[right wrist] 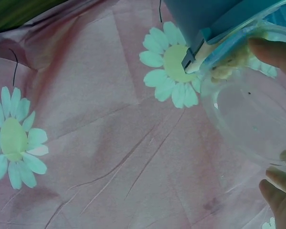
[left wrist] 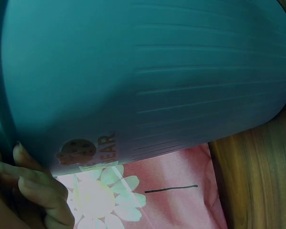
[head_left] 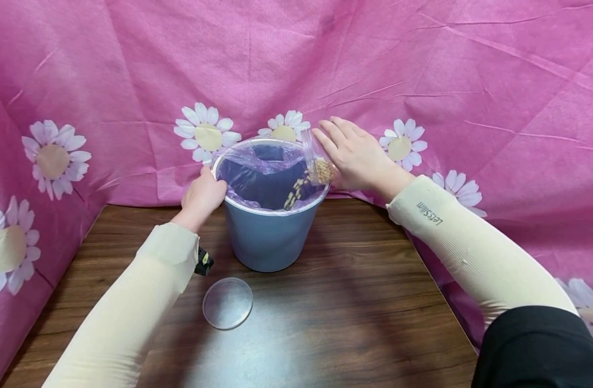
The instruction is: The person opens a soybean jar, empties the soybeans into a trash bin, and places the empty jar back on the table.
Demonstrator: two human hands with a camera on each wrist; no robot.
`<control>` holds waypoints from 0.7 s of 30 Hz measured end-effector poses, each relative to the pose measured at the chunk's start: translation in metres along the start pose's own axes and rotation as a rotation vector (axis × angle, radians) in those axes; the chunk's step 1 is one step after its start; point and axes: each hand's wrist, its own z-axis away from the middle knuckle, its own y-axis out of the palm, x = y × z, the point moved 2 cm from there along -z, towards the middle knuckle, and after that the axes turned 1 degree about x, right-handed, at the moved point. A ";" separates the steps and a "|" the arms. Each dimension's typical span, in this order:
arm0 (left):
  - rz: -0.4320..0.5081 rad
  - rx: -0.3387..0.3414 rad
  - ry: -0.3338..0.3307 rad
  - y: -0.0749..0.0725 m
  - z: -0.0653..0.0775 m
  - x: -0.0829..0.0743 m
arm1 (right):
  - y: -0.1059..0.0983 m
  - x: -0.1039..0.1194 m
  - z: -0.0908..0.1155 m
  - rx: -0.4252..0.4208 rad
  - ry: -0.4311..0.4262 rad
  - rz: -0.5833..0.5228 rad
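I monitored two hands, apart: left hand [head_left: 202,194] gripping rim of one blue-grey bin [head_left: 272,240] between them, right hand [head_left: 356,155] clasping one clear jar [head_left: 308,148], tipped, pellets [head_left: 324,171] spilling binward. One clear lid [head_left: 228,303] lay near left wrist. Read "Let'sSlim" on right sleeve [head_left: 463,250], partial "EAR" on bin.

left arm [head_left: 126,307] and right arm [head_left: 475,256] both stretched out front, left hand [head_left: 204,195] kinda low with fingers [left wrist: 45,193] curled in, right hand [head_left: 356,153] up higher in a wide grip
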 end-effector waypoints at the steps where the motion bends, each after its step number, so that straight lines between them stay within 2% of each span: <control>1: 0.000 0.000 0.000 0.000 0.000 0.000 | 0.000 0.000 0.000 -0.020 -0.003 0.001; 5: 0.001 0.001 0.002 0.000 0.000 0.000 | -0.002 0.000 -0.001 -0.091 -0.016 -0.003; 8: 0.004 0.002 0.002 0.000 0.000 0.000 | -0.002 0.001 -0.002 -0.119 -0.056 0.007; 13: 0.008 0.002 0.000 -0.001 0.001 0.001 | 0.000 0.004 -0.004 -0.169 -0.163 0.083; 21: 0.010 0.002 0.009 0.000 -0.001 0.001 | 0.003 0.006 -0.004 -0.245 -0.235 0.177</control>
